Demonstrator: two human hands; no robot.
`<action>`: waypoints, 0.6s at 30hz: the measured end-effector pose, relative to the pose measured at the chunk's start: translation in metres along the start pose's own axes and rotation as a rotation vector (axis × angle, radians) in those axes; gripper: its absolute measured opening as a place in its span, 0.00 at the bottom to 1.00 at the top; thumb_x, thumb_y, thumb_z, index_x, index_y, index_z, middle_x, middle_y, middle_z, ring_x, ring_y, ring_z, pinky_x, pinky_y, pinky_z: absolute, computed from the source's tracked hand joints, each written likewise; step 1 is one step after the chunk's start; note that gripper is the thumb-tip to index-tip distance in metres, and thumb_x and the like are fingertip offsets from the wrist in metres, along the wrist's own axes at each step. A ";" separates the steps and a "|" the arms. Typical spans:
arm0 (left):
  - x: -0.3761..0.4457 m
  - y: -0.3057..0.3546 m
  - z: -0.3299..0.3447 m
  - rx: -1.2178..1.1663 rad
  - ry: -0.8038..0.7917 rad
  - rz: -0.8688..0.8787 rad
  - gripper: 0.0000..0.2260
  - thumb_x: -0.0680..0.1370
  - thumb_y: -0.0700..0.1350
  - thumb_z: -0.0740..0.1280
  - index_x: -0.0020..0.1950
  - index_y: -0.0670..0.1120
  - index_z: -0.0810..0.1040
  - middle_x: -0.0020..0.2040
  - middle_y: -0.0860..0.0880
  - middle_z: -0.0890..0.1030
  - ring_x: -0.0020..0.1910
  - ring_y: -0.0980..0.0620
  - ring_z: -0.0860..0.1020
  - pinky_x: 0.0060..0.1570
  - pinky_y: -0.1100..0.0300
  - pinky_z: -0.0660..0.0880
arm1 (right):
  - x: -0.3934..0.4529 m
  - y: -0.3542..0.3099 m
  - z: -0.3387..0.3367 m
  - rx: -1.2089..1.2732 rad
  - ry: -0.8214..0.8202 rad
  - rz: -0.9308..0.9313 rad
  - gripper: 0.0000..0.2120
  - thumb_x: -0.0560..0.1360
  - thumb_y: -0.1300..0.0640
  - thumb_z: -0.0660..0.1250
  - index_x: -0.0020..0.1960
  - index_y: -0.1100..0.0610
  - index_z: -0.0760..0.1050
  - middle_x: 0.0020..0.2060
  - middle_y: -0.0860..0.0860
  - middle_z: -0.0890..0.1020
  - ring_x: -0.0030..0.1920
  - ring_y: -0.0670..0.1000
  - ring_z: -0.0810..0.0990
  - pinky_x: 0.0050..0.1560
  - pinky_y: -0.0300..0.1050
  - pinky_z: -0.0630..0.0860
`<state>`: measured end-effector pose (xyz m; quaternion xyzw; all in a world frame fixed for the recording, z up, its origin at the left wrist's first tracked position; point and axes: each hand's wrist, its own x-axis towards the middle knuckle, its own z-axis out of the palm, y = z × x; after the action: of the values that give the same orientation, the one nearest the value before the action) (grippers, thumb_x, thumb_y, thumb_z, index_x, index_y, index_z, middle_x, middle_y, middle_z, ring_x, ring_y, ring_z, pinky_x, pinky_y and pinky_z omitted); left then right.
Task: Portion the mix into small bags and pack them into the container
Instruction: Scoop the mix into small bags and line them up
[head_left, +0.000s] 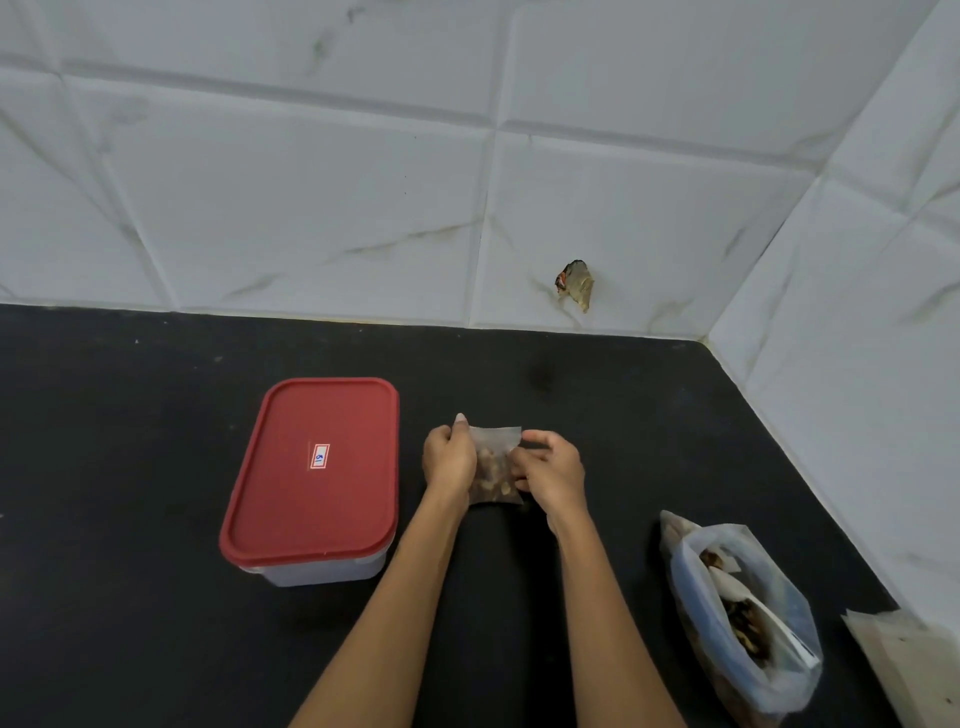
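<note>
Black countertop (156, 649) in a corner of white marbled wall tiles (291, 197); a torn brown scrap (575, 285) is stuck on the back wall just above the counter edge. Small clear bag (493, 470) of brown mix stands mid-counter between both hands; left hand (449, 460) grips its left edge, fingers curled round it, thumb up at the top corner; right hand (550, 467) pinches the right edge near the top, fingers bent (fingertips partly hidden behind the plastic). Container (311, 478) sits just left of the left hand, apart from it, red lid on with a small sticker (319, 456) in the middle; pale base shows under the lid at the front. Large open plastic bag (748, 629) with the bulk mix lies near-right, well clear of the hands; pale paper or plastic sheet (904, 660) at the far right edge, cut off by the frame. Nothing lies between the small bag and the container.
</note>
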<state>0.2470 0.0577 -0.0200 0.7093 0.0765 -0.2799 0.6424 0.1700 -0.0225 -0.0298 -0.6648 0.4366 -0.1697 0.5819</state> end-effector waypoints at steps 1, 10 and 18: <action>-0.001 0.000 0.000 0.016 -0.001 0.009 0.17 0.81 0.52 0.59 0.60 0.40 0.74 0.59 0.42 0.79 0.57 0.44 0.78 0.61 0.47 0.74 | 0.000 -0.001 0.001 -0.014 0.007 -0.002 0.11 0.73 0.61 0.68 0.54 0.53 0.75 0.43 0.52 0.83 0.38 0.48 0.82 0.39 0.41 0.79; -0.029 0.004 0.001 0.179 0.010 0.260 0.23 0.82 0.45 0.59 0.76 0.42 0.60 0.73 0.44 0.66 0.72 0.47 0.65 0.71 0.52 0.63 | -0.012 -0.009 -0.005 -0.134 0.048 -0.062 0.16 0.75 0.55 0.67 0.62 0.55 0.72 0.44 0.48 0.81 0.47 0.49 0.81 0.54 0.50 0.79; -0.108 0.005 0.040 0.030 -0.134 0.532 0.11 0.81 0.44 0.61 0.63 0.47 0.72 0.58 0.51 0.78 0.53 0.61 0.76 0.51 0.73 0.72 | -0.070 -0.040 -0.097 -0.065 0.289 -0.243 0.10 0.74 0.50 0.68 0.54 0.49 0.77 0.43 0.45 0.82 0.45 0.45 0.81 0.51 0.45 0.79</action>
<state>0.1475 0.0462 0.0370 0.6938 -0.1591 -0.1487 0.6864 0.0752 -0.0310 0.0526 -0.6997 0.4374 -0.3185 0.4665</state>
